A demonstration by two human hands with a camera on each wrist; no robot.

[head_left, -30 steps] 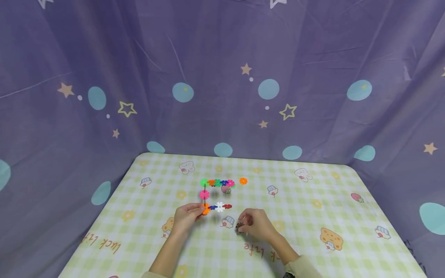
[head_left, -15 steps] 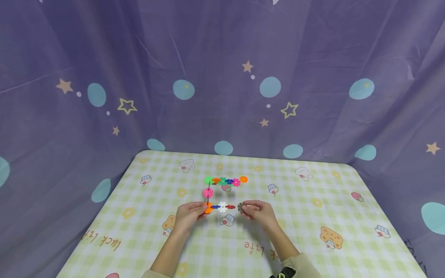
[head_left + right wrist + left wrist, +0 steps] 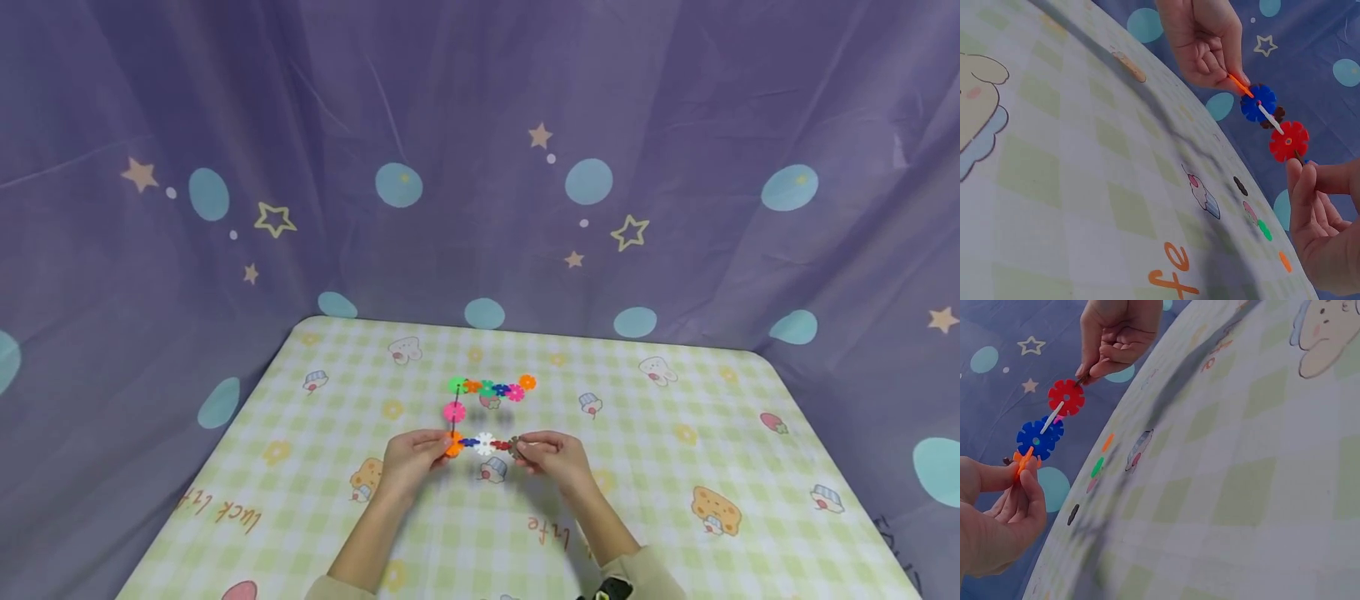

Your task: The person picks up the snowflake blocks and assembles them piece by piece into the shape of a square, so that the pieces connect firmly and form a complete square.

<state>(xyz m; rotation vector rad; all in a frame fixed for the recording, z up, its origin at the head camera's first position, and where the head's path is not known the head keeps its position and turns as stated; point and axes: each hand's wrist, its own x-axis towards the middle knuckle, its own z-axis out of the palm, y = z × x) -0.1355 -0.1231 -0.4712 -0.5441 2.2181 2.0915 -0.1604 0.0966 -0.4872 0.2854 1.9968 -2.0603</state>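
Observation:
My left hand [image 3: 414, 460] pinches an orange snowflake disc [image 3: 454, 444] at the near left corner of a chain of interlocking plastic discs, held up over the table. From it a blue disc [image 3: 1038, 439], a white disc [image 3: 484, 443] and a red disc [image 3: 1067, 398] run rightward. My right hand [image 3: 557, 458] pinches a brown disc [image 3: 513, 447] on edge, its rim right at the red disc's edge. A pink disc [image 3: 454, 412] and a bright green disc [image 3: 457, 385] make up the left side, and a far row of several coloured discs runs right from the green one.
Loose discs lie on the checked tablecloth [image 3: 637, 450] beyond the chain: an orange disc [image 3: 1107, 442], a green disc [image 3: 1097, 467], a pink disc [image 3: 1092, 485] and a dark disc [image 3: 1073, 514]. A purple curtain [image 3: 480, 250] hangs behind the table.
My right hand has lifted the brown disc up and forward from near the tablecloth, then left to the red disc. My left hand has shifted slightly right with the chain.

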